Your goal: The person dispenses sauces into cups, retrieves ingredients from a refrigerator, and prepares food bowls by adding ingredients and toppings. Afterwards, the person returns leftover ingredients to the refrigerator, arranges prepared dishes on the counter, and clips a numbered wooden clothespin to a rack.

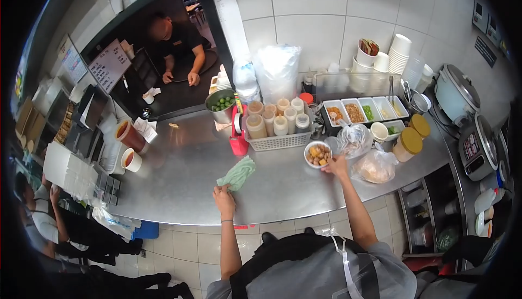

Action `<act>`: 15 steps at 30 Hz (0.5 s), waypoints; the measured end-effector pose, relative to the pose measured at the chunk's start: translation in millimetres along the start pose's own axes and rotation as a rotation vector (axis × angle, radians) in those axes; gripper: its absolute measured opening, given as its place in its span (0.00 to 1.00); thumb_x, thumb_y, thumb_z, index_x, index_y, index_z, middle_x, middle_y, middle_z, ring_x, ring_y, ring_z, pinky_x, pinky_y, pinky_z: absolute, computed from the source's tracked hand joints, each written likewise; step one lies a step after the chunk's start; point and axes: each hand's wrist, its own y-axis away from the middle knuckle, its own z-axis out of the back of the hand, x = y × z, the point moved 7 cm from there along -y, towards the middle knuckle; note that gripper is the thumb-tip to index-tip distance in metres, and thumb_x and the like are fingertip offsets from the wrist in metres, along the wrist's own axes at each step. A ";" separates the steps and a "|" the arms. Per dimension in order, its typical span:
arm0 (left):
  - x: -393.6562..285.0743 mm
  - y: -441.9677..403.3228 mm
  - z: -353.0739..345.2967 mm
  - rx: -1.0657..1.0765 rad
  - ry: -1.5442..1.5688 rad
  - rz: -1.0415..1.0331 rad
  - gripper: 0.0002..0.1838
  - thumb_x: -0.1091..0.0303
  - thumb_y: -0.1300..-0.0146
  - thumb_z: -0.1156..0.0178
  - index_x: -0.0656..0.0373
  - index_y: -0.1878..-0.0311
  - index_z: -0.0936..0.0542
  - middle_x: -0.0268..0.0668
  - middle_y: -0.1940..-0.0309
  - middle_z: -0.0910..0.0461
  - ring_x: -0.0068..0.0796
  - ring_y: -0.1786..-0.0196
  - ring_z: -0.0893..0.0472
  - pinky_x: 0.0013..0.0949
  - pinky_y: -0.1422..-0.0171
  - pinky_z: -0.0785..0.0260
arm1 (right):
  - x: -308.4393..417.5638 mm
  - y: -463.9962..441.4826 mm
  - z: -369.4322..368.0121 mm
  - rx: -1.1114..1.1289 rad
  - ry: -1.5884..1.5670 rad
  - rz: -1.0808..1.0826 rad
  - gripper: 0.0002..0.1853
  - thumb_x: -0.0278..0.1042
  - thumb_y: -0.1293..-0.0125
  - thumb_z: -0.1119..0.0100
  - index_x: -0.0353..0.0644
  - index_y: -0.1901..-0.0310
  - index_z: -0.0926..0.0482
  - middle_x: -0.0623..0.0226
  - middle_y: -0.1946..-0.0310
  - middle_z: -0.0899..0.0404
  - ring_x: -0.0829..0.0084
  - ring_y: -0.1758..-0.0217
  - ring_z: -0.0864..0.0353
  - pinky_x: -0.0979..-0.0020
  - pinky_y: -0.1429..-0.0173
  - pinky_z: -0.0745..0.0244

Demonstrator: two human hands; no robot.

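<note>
From the head camera, the person's left hand (223,200) is near the front of the steel worktop (283,198), with its fingers closed on the near end of a green cloth (239,172). The cloth lies crumpled on the worktop, stretching away from the hand toward the basket of bottles (281,144), just short of it.

The right hand (338,167) is at the right side of a white bowl (308,161) filled with brown and yellow-orange pieces (321,151). Its fingers meet the rim, but whether they grip or merely touch cannot be told. The bowl stands upright on the worktop, beside a knotted plastic bag (356,138) and well apart from the cloth.

Handled well, the bowl is best steadied by its outer wall, with fingertips clear of the food and the bowl kept level. The cloth would probably work better gathered into a flat pad, its loose end away from the bowl.
</note>
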 end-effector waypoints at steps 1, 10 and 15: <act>5.5 -0.1 1.5 -0.024 -0.006 -0.001 0.16 0.79 0.50 0.41 0.53 0.56 0.21 0.41 0.58 0.29 0.44 0.53 0.30 0.41 0.48 0.34 | -1.9 5.3 -7.5 0.049 -0.015 -0.012 0.14 0.28 0.38 0.49 0.19 0.69 0.25 0.49 0.77 0.19 0.64 0.77 0.15 0.74 0.79 0.21; 29.4 -8.4 -0.5 -0.095 0.005 0.039 0.16 0.78 0.50 0.41 0.55 0.56 0.20 0.43 0.58 0.29 0.45 0.54 0.30 0.43 0.48 0.36 | 3.7 59.2 -129.3 0.503 -0.028 -0.020 0.17 0.29 0.34 0.50 0.25 0.49 0.27 0.52 0.63 0.19 0.64 0.63 0.15 0.74 0.66 0.19; 40.0 -13.6 -4.0 -0.059 0.030 0.092 0.16 0.77 0.49 0.40 0.56 0.55 0.21 0.44 0.56 0.29 0.46 0.53 0.30 0.42 0.46 0.36 | 21.7 61.0 -122.5 0.523 0.200 0.331 0.20 0.35 0.34 0.47 0.37 0.43 0.28 0.58 0.54 0.20 0.67 0.53 0.18 0.73 0.57 0.23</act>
